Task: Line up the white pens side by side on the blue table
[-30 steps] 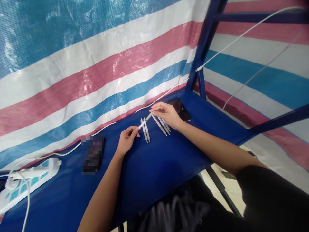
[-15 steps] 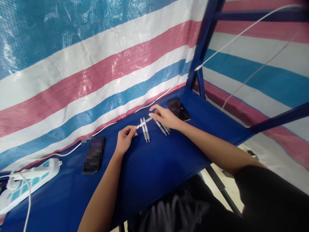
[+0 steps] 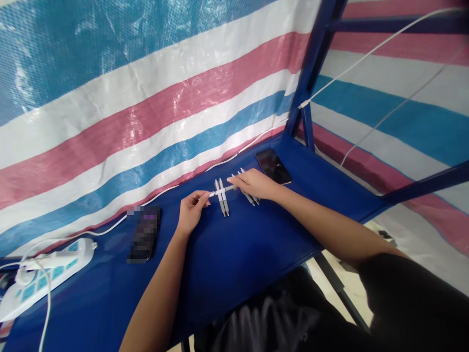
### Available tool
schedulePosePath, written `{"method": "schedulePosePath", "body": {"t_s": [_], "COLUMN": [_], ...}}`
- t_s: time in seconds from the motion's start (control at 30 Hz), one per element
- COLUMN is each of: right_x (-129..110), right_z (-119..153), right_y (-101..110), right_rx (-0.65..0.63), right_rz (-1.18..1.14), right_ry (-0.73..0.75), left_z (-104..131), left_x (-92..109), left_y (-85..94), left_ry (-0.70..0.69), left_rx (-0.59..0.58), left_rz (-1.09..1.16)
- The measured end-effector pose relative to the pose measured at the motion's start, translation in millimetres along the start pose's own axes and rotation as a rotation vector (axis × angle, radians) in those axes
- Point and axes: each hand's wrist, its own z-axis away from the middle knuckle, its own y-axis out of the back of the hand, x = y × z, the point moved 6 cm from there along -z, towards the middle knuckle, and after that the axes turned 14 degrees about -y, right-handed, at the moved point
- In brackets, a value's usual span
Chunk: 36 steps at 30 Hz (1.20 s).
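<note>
A white and grey pen [image 3: 222,190] is held crosswise between my two hands. My left hand [image 3: 192,209] pinches its left end, while the fingers of my right hand [image 3: 252,183] close on its grey right end. Beneath it, two pens [image 3: 224,208] of the same kind lie side by side on the blue table [image 3: 234,264]. Several more pens [image 3: 251,199] lie under and beside my right hand, which partly hides them.
Behind my right hand lies a dark phone [image 3: 273,166]. Another dark phone [image 3: 144,234], partly blurred out, is left of my left hand. A white power strip [image 3: 54,274] with plugged cables sits at the far left. A striped sheet [image 3: 146,117] hangs along the back edge.
My right hand has lowered slightly, and its fingers have drawn in closer around the pen's right end. The held pen now lies flatter. My left hand keeps its pinch.
</note>
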Motion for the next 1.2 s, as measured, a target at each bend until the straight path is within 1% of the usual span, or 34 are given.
{"method": "schedulePosePath", "body": {"t_s": [0.07,0.13,0.23,0.3,0.4,0.47,0.53,0.6,0.63,0.7,0.77,0.8,0.83,0.9,0.97,1.0,1.07,1.13,1.2], "right_x": [-4.2,-8.5,-6.1,-4.0,-5.8,-8.0,-11.0,-14.5,-15.7,-15.6,-14.6,-14.7,-15.7,-17.3,-16.3,-15.5,-13.5,-8.8,-1.1], "right_z": [1.4,2.6,1.9,1.3,2.3,3.8,5.7,7.8,8.9,11.7,15.5,16.8,17.2,16.4,15.9,15.4,13.0,8.5,3.1], "right_y": [0.5,-3.3,-10.3,-10.8,-11.8,-14.7,-17.3,-17.9,-18.0,-19.5,-21.0,-20.6,-18.6,-15.5,-19.9,-23.2,-26.4,-23.6,-17.8], "right_rx": [0.010,-0.040,-0.105,-0.095,-0.098,-0.135,-0.172,-0.203,-0.231,-0.337,-0.453,-0.479,-0.460,-0.384,-0.378,-0.386,-0.362,-0.268,-0.153], "right_rz": [-0.016,-0.024,0.023,0.020,0.012,0.044,0.074,0.084,0.078,0.053,0.015,-0.011,-0.045,-0.138,-0.217,-0.256,-0.343,-0.407,-0.406], "right_ry": [0.059,0.114,0.058,0.031,0.087,0.118,0.122,0.110,0.095,0.044,0.016,0.027,0.062,0.134,0.158,0.159,0.158,0.134,0.082], "left_z": [0.0,0.0,0.2,0.4,0.7,0.9,1.1,1.1,1.1,0.8,-0.5,-1.7,-3.4,-8.2,-15.1,-19.0,-26.7,-32.1,-33.2], "left_x": [0.3,0.6,0.5,-0.1,-1.0,-1.3,-1.3,-0.8,0.0,4.2,12.5,17.8,23.0,31.9,36.4,36.4,33.1,27.2,21.4], "left_y": [0.8,1.4,1.9,2.8,3.4,3.3,4.0,5.8,6.6,6.8,2.3,-2.4,-9.0,-25.2,-40.7,-47.0,-55.8,-57.9,-56.1], "left_ry": [0.000,-0.002,-0.004,-0.002,0.002,-0.002,-0.014,-0.029,-0.034,-0.044,-0.052,-0.057,-0.059,-0.069,-0.088,-0.098,-0.125,-0.156,-0.189], "left_rx": [0.010,0.012,0.011,0.026,0.036,0.024,0.024,0.050,0.067,0.094,0.073,0.039,-0.011,-0.124,-0.199,-0.213,-0.193,-0.113,-0.039], "left_rz": [0.002,0.000,-0.004,-0.003,-0.004,-0.009,-0.004,0.032,0.055,0.086,0.084,0.081,0.086,0.136,0.192,0.212,0.233,0.195,0.078]}}
